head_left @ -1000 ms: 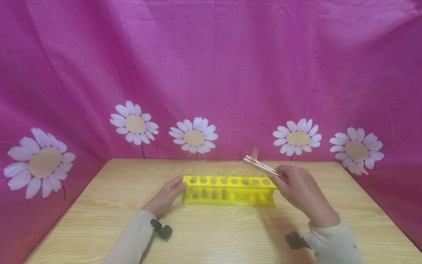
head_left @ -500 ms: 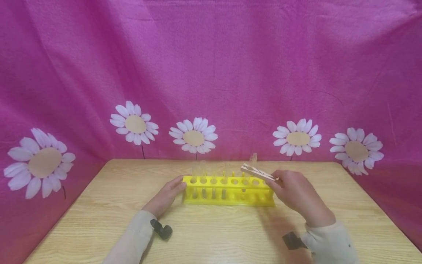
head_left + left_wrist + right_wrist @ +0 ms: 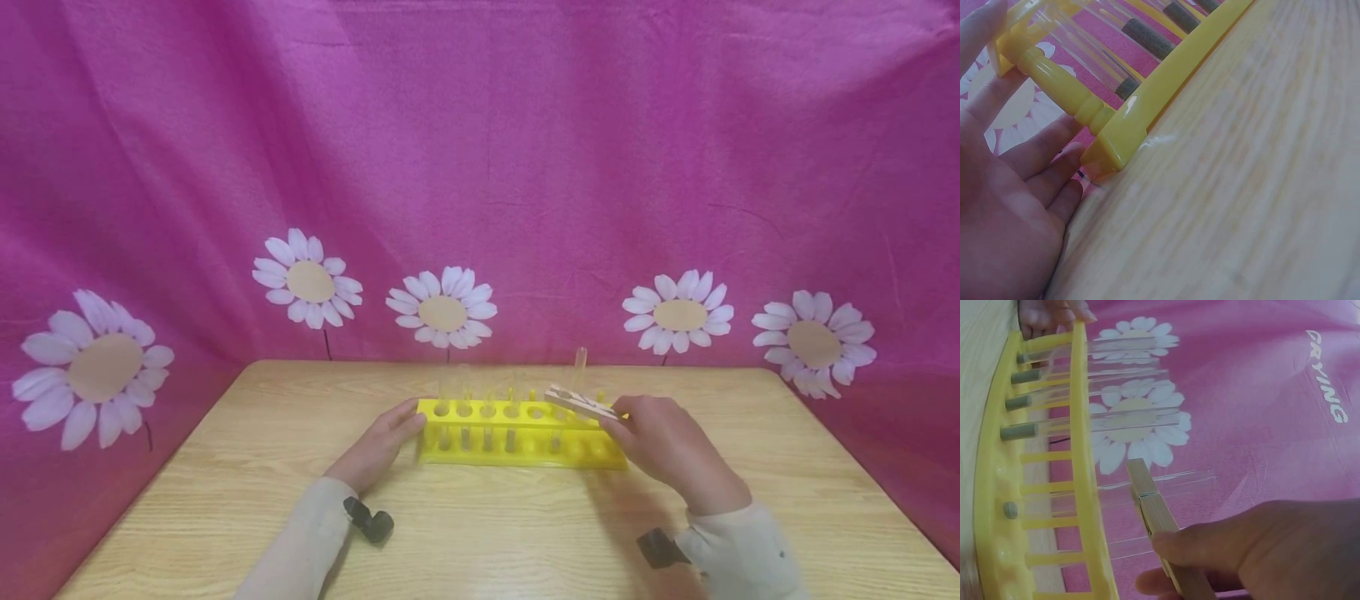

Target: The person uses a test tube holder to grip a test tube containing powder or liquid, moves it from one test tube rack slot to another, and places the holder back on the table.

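My left hand (image 3: pixel 384 446) grips the left end of the yellow test tube rack (image 3: pixel 491 460), fingers around its end post (image 3: pixel 1054 84) in the left wrist view. At the rack's right side, my right hand (image 3: pixel 678 446) pinches a wooden test tube clamp (image 3: pixel 579 402) between thumb and fingers. The clamp's front crosses a clear test tube (image 3: pixel 1191 480), which stands in a hole right of the middle. Dark material (image 3: pixel 1010 510) shows at that tube's bottom. Whether the clamp squeezes the tube is hard to tell.
Several other test tubes (image 3: pixel 1135 417) with dark contents stand in the rack's left holes. A short length of clear glass (image 3: pixel 1129 548) shows behind the clamp. The rack stands on a wooden table (image 3: pixel 487 533), with a pink flowered cloth (image 3: pixel 525 167) behind.
My right hand has lowered the clamp and test tube and shifted slightly left. The tube's dark end now shows below the rack's top plate. My left hand has stayed put.
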